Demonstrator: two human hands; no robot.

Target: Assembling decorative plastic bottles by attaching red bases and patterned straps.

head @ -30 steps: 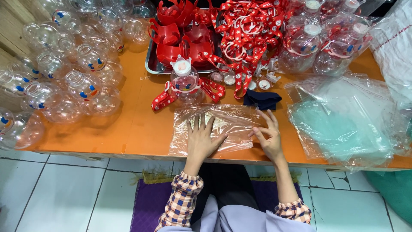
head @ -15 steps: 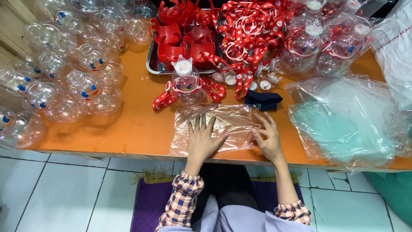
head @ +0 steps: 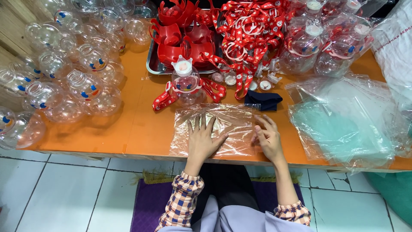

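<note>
Left hand (head: 201, 139) lies flat, fingers spread, on a crinkled clear plastic bag (head: 223, 129) on the orange surface (head: 141, 129); right hand (head: 268, 137) seemingly pinches its edge.

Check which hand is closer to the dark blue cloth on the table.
Right. The right hand lies just below the dark blue cloth, fingertips close to it. The left hand rests flat on the clear plastic bag, farther to the cloth's left.

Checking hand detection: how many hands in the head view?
2. The left hand lies flat, fingers spread, on the clear plastic bag; the right hand rests on the bag's right edge. No other person's hands show.
</note>
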